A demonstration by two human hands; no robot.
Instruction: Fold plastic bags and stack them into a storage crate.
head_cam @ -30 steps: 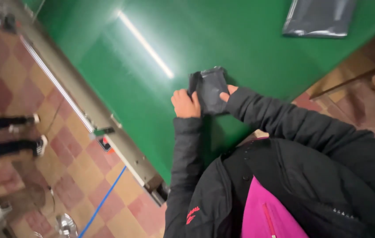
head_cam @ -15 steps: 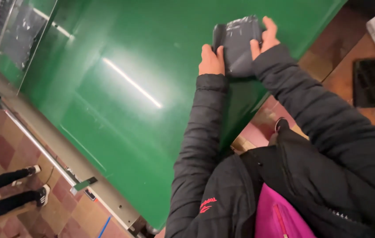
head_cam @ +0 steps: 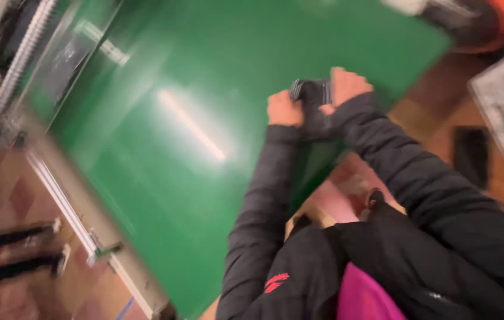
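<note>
Both my hands are closed on one dark pouch (head_cam: 313,106) – left hand (head_cam: 284,109) gripping its left edge, right hand (head_cam: 347,88) wrapped over its top right corner, thumb across the face. The pouch sits between them, above the far part of the green belt (head_cam: 204,118), near its right edge; the blur hides whether its underside touches the belt. The pouch looks like thin glossy plastic film, dark grey to black, roughly rectangular, creased and buckled where I squeeze it – soft, not rigid. Risk noted: slick film under a corner grip could slide out of my fingers, and with the pouch so near the belt's edge a slip would likely drop it to the floor (head_cam: 27,195) on the right side. The puffy black sleeves (head_cam: 264,201) are bulky and could drag on the belt surface. The belt is smooth and shiny, a light streak reflected along it, with a pale metal rail (head_cam: 86,237) down its left edge. Floor is chequered tile, reddish and tan. Someone's dark legs (head_cam: 9,261) stand at lower left, well apart from me. A flat black object (head_cam: 471,155) lies on the brown surface to the right; what it is I cannot tell.
</note>
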